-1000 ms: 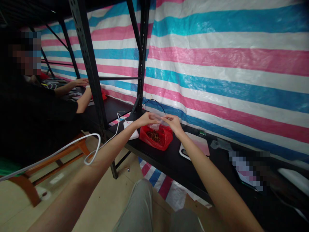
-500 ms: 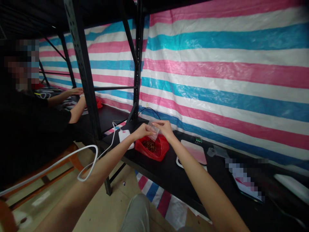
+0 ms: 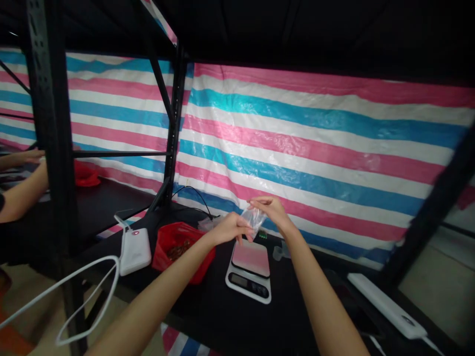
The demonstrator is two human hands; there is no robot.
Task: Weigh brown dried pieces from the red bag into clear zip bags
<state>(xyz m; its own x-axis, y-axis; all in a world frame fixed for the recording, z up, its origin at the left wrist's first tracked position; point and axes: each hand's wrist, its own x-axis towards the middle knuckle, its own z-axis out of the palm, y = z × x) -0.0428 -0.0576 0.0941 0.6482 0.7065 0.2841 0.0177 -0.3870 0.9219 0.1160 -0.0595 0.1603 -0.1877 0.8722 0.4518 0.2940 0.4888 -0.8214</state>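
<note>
Between both hands is a small clear plastic bag (image 3: 254,218), held up above the back of a kitchen scale (image 3: 251,259). My left hand (image 3: 233,228) pinches its lower left side. My right hand (image 3: 271,208) has the fingers closed on its top edge. Whether anything is inside the bag I cannot make out. Left of the scale stands a red plastic bag (image 3: 202,269), its mouth wide, with small brown pieces (image 3: 178,250) in it. My left forearm covers part of this bag.
A white power bank (image 3: 135,251) with a looped white cable (image 3: 111,301) lies at the left. Green batteries (image 3: 262,234) and a small clear cup (image 3: 277,253) sit behind the scale. A long white device (image 3: 388,304) lies right. A black post (image 3: 54,123) separates a co-worker's arms (image 3: 25,188).
My view has turned right. Both hands, with the clear bag between them, have moved from above the red bag to above the scale.
</note>
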